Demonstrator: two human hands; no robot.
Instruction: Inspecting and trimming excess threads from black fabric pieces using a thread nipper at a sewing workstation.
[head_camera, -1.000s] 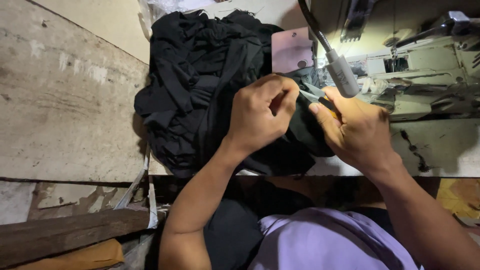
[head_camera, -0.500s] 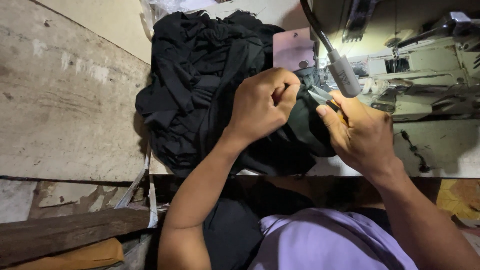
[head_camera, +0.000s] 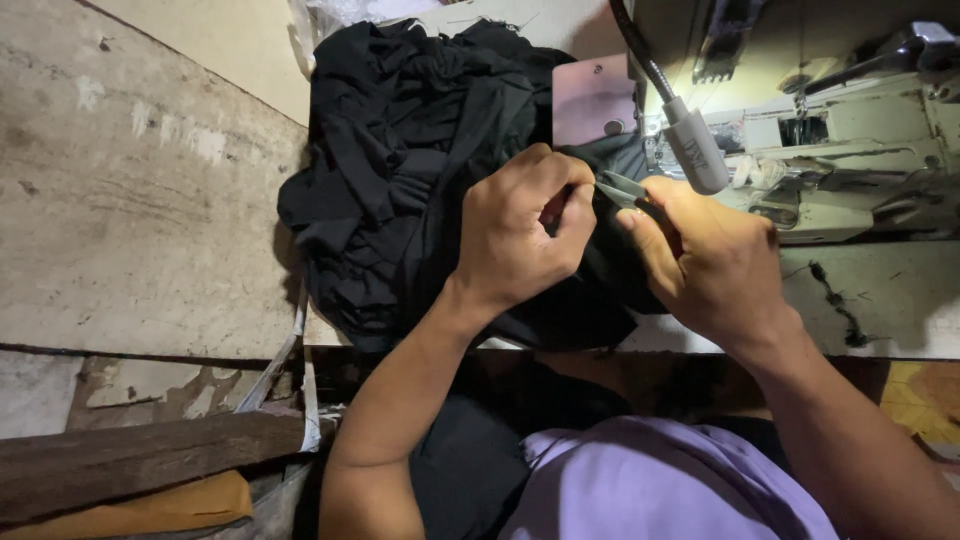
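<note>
I see my left hand (head_camera: 525, 235) curled shut, pinching a fold of the black cloth (head_camera: 400, 190) between thumb and fingers. My right hand (head_camera: 705, 255) is closed around a small pair of snips (head_camera: 622, 187), whose blades point at the spot where the left fingers hold the fabric. The cloth lies heaped on the table (head_camera: 880, 300), just in front of the sewing machine (head_camera: 850, 150) and under the lamp (head_camera: 697, 150) on its bendy neck. A pink plate (head_camera: 592, 98) shows beyond the knuckles. To do this snip well, I judge that the fold should be held taut and lifted clear of the layers beneath, with only the blade tips closing beside the fingers. I cannot tell what exactly sits between the blades.
</note>
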